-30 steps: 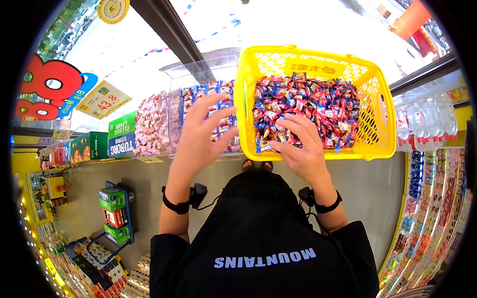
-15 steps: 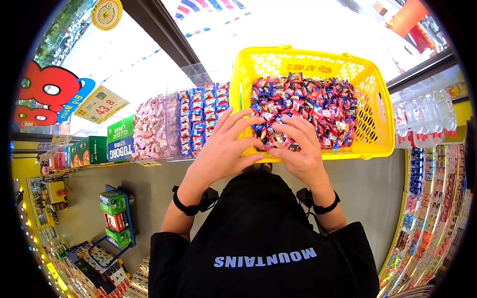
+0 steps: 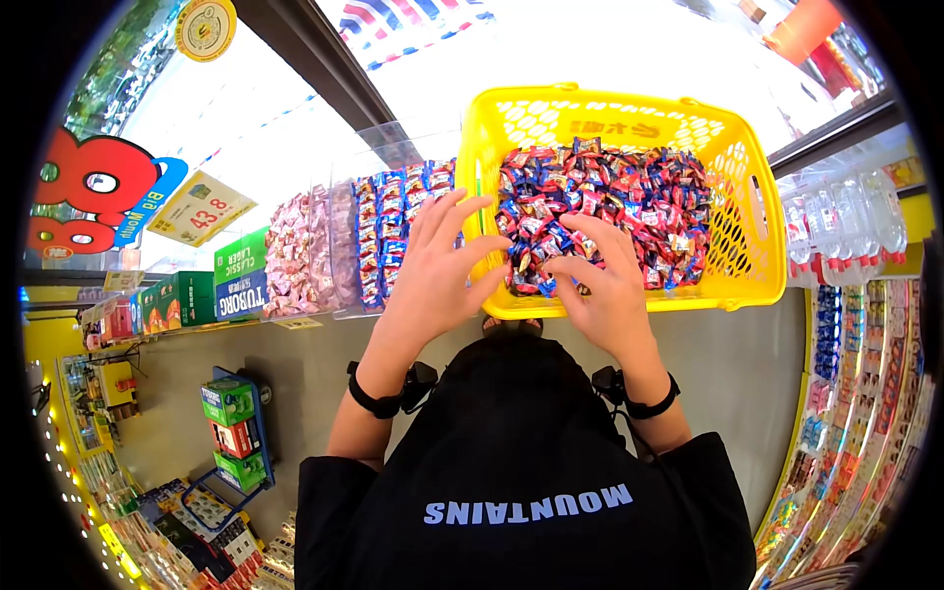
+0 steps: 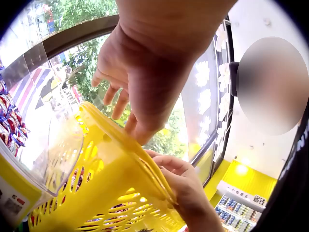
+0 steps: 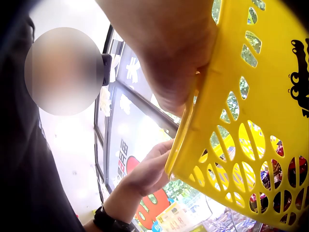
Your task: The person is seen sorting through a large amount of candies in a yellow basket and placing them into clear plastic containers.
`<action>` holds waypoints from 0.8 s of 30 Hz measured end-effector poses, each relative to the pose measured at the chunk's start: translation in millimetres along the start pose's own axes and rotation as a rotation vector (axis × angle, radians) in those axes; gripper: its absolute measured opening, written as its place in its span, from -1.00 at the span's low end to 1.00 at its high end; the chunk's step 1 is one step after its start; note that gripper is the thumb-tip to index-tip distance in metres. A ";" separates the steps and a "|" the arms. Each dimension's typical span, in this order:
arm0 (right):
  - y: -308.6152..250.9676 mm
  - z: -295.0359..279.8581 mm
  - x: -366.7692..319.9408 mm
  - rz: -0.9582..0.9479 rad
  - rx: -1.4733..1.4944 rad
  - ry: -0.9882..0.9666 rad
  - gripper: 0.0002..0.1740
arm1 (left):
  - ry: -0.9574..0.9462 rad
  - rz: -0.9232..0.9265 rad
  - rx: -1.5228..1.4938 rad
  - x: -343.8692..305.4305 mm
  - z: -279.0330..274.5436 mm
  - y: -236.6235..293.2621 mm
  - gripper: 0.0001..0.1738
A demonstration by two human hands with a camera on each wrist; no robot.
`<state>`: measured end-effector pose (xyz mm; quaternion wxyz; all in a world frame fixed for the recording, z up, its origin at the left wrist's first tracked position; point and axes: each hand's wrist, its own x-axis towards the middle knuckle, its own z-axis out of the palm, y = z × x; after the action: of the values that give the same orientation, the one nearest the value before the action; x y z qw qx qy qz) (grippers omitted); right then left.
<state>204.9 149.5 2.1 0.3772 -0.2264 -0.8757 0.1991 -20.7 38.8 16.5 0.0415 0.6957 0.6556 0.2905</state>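
A yellow plastic basket (image 3: 472, 211) with patterned holes holds a heap of small candies (image 3: 610, 211) in red and blue wrappers. Over the basket's left rim hangs my left hand (image 3: 438, 275), its fingers loosely spread and nothing in them. My right hand (image 3: 610, 295) reaches over the near rim, with thumb and fingers parted above the candies. The left wrist view has the left hand (image 4: 149, 92) above the basket wall (image 4: 106, 164). In the right wrist view, the basket wall (image 5: 270, 63) hides the right hand's fingertips.
Left of the basket stand clear bins of blue-and-red wrapped candies (image 3: 391, 236) and pink wrapped candies (image 3: 295, 246). Beer boxes (image 3: 239, 275) and a price card (image 3: 204, 206) are further left. Large water bottles (image 3: 851, 231) stand to the right. A cart with stacked boxes (image 3: 234, 433) stands on the floor.
My left hand has come right from in front of the candy bins to the basket's left rim, then drawn back slightly. The right hand's thumb and fingers have spread wider.
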 end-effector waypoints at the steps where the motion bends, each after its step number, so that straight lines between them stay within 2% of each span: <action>1: 0.1 -0.6 0.4 0.002 0.008 -0.020 -0.79 | 0.008 -0.012 0.006 -0.6 2.3 -1.6 -0.63; 6: 2.4 -19.2 5.6 0.000 -0.024 -0.168 -0.79 | 0.004 -0.026 0.064 -7.2 22.6 -12.7 -0.54; 10: 8.6 -59.8 36.6 -0.142 -0.188 -0.392 -0.73 | -0.105 -0.104 0.073 -7.1 23.3 -0.5 -0.41; 13: 15.3 -70.1 67.5 -0.236 -0.228 -0.597 -0.74 | -0.123 -0.107 0.050 -8.0 26.5 -4.4 -0.39; 14: 19.5 -66.0 75.6 -0.276 -0.214 -0.635 -0.75 | -0.150 -0.124 0.033 -7.7 25.1 -3.2 -0.38; 17: 43.4 -35.7 91.2 -0.221 -0.175 -0.997 -0.70 | -0.140 -0.143 0.003 -8.5 27.1 -1.0 -0.37; 20: 43.6 2.4 100.3 -0.071 -0.276 -1.458 -0.64 | -0.116 -0.138 -0.031 -10.3 31.7 -3.9 -0.36; 24: 54.4 42.4 82.7 -0.185 -0.435 -1.609 -0.57 | -0.089 -0.142 -0.062 -14.0 35.3 -6.9 -0.34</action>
<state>135.7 231.6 -5.9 -0.4002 -0.0103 -0.9114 0.0947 -10.2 38.1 -20.7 0.1127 0.6581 0.6915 0.2756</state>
